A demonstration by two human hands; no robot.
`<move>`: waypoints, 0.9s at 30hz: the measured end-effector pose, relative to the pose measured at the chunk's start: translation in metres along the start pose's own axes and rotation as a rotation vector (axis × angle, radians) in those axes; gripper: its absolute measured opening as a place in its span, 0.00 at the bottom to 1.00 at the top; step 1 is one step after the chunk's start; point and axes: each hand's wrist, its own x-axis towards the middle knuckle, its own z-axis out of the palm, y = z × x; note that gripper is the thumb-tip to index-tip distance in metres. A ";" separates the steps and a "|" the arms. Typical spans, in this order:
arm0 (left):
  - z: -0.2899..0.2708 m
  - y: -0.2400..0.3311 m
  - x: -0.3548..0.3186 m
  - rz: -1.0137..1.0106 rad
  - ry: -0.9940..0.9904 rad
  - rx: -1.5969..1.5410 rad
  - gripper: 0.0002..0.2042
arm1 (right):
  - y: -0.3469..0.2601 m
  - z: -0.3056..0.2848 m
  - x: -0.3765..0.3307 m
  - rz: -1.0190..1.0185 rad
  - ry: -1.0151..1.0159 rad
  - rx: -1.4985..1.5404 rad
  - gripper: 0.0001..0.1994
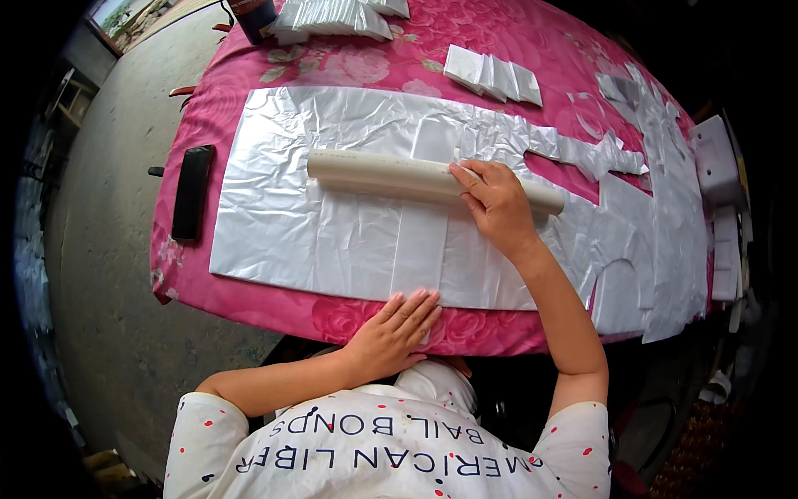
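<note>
A beige plastic pipe lies slantwise across a flat stack of white plastic bags. The bags' cut-out handle ends spread to the right. My right hand curls over the right part of the pipe, thumb on the near side, and grips it. Palm down, my left hand rests at the near edge of the bags with its fingers stretched out over the edge. A narrow folded strip of white plastic runs across the middle of the stack, below the pipe.
A pink flowered cloth covers the table. A black phone lies at the left edge. Small folded white packets sit at the far side, with more folded packets and a dark container at far left. White plastic boxes stand at right.
</note>
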 end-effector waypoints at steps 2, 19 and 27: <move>-0.004 -0.004 0.000 0.046 -0.015 -0.039 0.36 | 0.019 0.004 0.020 0.000 0.007 0.023 0.23; -0.022 -0.043 -0.019 0.244 0.336 -0.294 0.10 | -0.058 -0.001 -0.044 -0.146 -0.268 0.332 0.21; -0.052 -0.062 0.007 0.154 0.324 -0.493 0.40 | -0.064 0.017 -0.053 -0.044 -0.060 0.271 0.17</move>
